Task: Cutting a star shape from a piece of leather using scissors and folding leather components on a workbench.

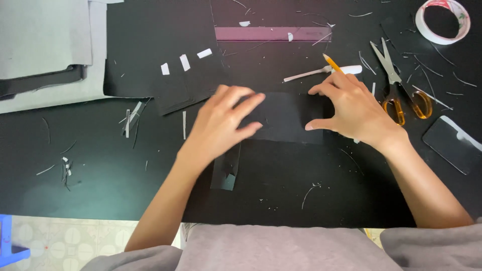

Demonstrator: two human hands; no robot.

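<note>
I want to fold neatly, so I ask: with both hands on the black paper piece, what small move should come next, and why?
Probably press the left hand flat and slide it along the black paper piece, since the right hand already pins its right edge with a pencil in its grip, and the piece looks not fully flat.

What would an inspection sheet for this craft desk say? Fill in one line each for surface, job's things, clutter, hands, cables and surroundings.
Surface: black desk top, littered with paper slivers.
Job's things: black paper piece lies flat under both hands.
Clutter: scissors, pencil, purple ruler, tape roll, dark phone, black sheet with white strips, grey papers.
Hands: left hand pressing flat; right hand pinching the paper's edge.
Cables: nothing seen.
Surroundings: tiled floor, blue object.
</note>
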